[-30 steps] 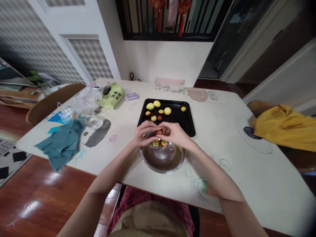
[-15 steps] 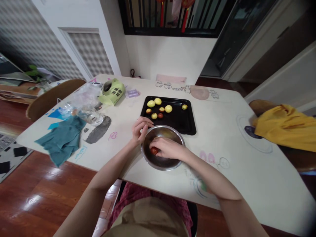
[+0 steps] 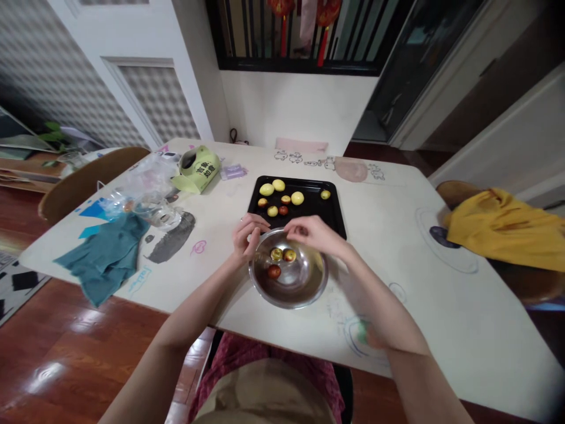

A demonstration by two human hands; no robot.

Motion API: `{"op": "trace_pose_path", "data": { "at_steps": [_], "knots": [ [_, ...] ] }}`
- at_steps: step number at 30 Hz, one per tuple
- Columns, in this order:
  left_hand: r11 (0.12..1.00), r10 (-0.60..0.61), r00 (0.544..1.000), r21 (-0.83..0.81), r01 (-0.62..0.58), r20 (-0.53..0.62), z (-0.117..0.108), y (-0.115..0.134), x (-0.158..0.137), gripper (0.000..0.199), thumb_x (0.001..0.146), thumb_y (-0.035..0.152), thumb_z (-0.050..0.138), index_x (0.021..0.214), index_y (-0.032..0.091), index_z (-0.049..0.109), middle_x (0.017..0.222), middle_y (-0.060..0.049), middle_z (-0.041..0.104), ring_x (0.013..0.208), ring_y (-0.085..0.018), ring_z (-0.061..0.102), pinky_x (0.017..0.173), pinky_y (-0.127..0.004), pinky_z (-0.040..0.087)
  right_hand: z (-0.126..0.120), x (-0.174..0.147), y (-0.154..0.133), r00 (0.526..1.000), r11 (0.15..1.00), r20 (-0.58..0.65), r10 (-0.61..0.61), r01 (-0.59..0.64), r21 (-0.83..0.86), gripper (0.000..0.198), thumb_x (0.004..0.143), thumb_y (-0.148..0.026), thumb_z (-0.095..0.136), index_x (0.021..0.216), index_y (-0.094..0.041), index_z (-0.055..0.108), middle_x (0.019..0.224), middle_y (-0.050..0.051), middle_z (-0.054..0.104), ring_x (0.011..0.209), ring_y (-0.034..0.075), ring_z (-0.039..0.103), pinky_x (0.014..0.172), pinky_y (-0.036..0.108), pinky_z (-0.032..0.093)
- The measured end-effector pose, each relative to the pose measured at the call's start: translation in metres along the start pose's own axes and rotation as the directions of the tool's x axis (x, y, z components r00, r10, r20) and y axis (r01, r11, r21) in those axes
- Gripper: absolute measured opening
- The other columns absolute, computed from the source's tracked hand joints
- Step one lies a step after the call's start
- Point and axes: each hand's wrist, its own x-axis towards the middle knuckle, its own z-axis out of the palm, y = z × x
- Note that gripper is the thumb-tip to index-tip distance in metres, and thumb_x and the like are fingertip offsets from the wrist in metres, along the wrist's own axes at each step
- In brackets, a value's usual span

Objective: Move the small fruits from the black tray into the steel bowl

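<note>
A shiny metal bowl (image 3: 304,285) stands at the table's near edge. In it lie a dark red jujube (image 3: 273,271) and two yellow-and-red jujubes (image 3: 289,255). My left hand (image 3: 248,237) is closed on the bowl's left rim, thumb and fingers bent. Above the far rim, my right hand (image 3: 314,234) is pinched on a small reddish jujube (image 3: 302,231), mostly covered by the fingers. Just behind the bowl is a black tray (image 3: 315,215) with several small jujubes (image 3: 272,211) and 3 larger yellow fruits (image 3: 297,198), perhaps lemons.
To the left lie a teal cloth (image 3: 108,253), a clear glass jug (image 3: 161,213), crumpled clear plastic and a green carton (image 3: 198,169). A yellow garment (image 3: 503,227) hangs over a chair at the right. Drawings mark the white tabletop (image 3: 384,235).
My right hand has risen from inside the bowl to its far rim, uncovering the jujubes there. My left hand stays at the rim. The view has tilted slightly.
</note>
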Motion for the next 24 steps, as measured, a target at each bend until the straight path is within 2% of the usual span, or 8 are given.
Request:
{"op": "trace_pose_path", "data": {
  "at_steps": [2, 4, 6, 10, 15, 19, 24],
  "knots": [
    [1.000, 0.019, 1.000, -0.014, -0.019, 0.005, 0.000, 0.000, 0.002, 0.040, 0.111, 0.035, 0.043, 0.086, 0.020, 0.071, 0.089, -0.008, 0.074, 0.086, -0.022, 0.069, 0.078, -0.042, 0.056, -0.016, 0.001, 0.031, 0.968, 0.983, -0.248, 0.040, -0.082, -0.161, 0.020, 0.097, -0.024, 0.062, 0.108, -0.018, 0.077, 0.098, 0.008, 0.077, 0.084, 0.024, 0.070, 0.081, 0.038, 0.058],
    [0.998, 0.048, 0.999, -0.039, -0.047, 0.022, -0.001, 0.001, 0.004, 0.038, 0.110, 0.032, 0.044, 0.087, 0.019, 0.072, 0.091, -0.008, 0.075, 0.087, -0.022, 0.069, 0.079, -0.042, 0.055, -0.026, 0.000, 0.062, 0.889, 0.915, -0.455, 0.048, -0.222, -0.337, 0.032, 0.096, -0.016, 0.055, 0.121, -0.016, 0.074, 0.119, 0.016, 0.074, 0.110, 0.032, 0.068, 0.099, 0.048, 0.056],
    [0.995, 0.081, 0.995, -0.058, -0.077, 0.054, -0.002, 0.003, 0.007, 0.035, 0.109, 0.028, 0.045, 0.089, 0.019, 0.072, 0.092, -0.008, 0.075, 0.088, -0.022, 0.069, 0.080, -0.042, 0.056, -0.031, -0.003, 0.090, 0.851, 0.846, -0.521, 0.075, -0.330, -0.418, 0.047, 0.093, -0.013, 0.053, 0.137, -0.014, 0.067, 0.138, 0.020, 0.067, 0.131, 0.038, 0.059, 0.110, 0.055, 0.051],
    [0.987, 0.157, 0.978, -0.047, -0.152, 0.136, -0.003, 0.007, 0.013, 0.024, 0.104, 0.020, 0.051, 0.092, 0.018, 0.072, 0.091, -0.007, 0.075, 0.088, -0.022, 0.069, 0.081, -0.042, 0.057, -0.028, -0.007, 0.128, 0.844, 0.813, -0.514, 0.157, -0.406, -0.418, 0.066, 0.094, -0.014, 0.048, 0.160, -0.012, 0.046, 0.162, 0.019, 0.049, 0.149, 0.037, 0.046, 0.120, 0.059, 0.045],
    [0.981, 0.196, 0.967, -0.037, -0.192, 0.161, -0.002, 0.010, 0.015, 0.019, 0.100, 0.016, 0.054, 0.092, 0.019, 0.072, 0.086, -0.005, 0.075, 0.085, -0.021, 0.070, 0.081, -0.040, 0.058, -0.025, 0.002, 0.150, 0.879, 0.836, -0.446, 0.168, -0.367, -0.408, 0.075, 0.096, -0.013, 0.042, 0.169, -0.010, 0.028, 0.173, 0.018, 0.033, 0.161, 0.032, 0.031, 0.129, 0.057, 0.036],
    [0.986, 0.166, 0.972, -0.037, -0.163, 0.168, -0.002, 0.010, 0.015, 0.019, 0.099, 0.015, 0.055, 0.091, 0.019, 0.071, 0.085, -0.005, 0.075, 0.084, -0.021, 0.070, 0.083, -0.041, 0.057, -0.026, 0.008, 0.157, 0.908, 0.836, -0.377, 0.184, -0.346, -0.425, 0.077, 0.094, -0.010, 0.042, 0.169, -0.014, 0.029, 0.171, 0.017, 0.039, 0.162, 0.029, 0.029, 0.130, 0.058, 0.032],
    [0.988, 0.149, 0.977, -0.052, -0.142, 0.152, -0.002, 0.011, 0.016, 0.017, 0.099, 0.013, 0.056, 0.089, 0.018, 0.070, 0.083, -0.005, 0.074, 0.085, -0.020, 0.069, 0.083, -0.040, 0.057, -0.025, 0.007, 0.158, 0.911, 0.829, -0.383, 0.154, -0.330, -0.451, 0.067, 0.096, -0.012, 0.040, 0.163, -0.013, 0.042, 0.164, 0.018, 0.047, 0.158, 0.030, 0.038, 0.127, 0.055, 0.038]
  ]
}}
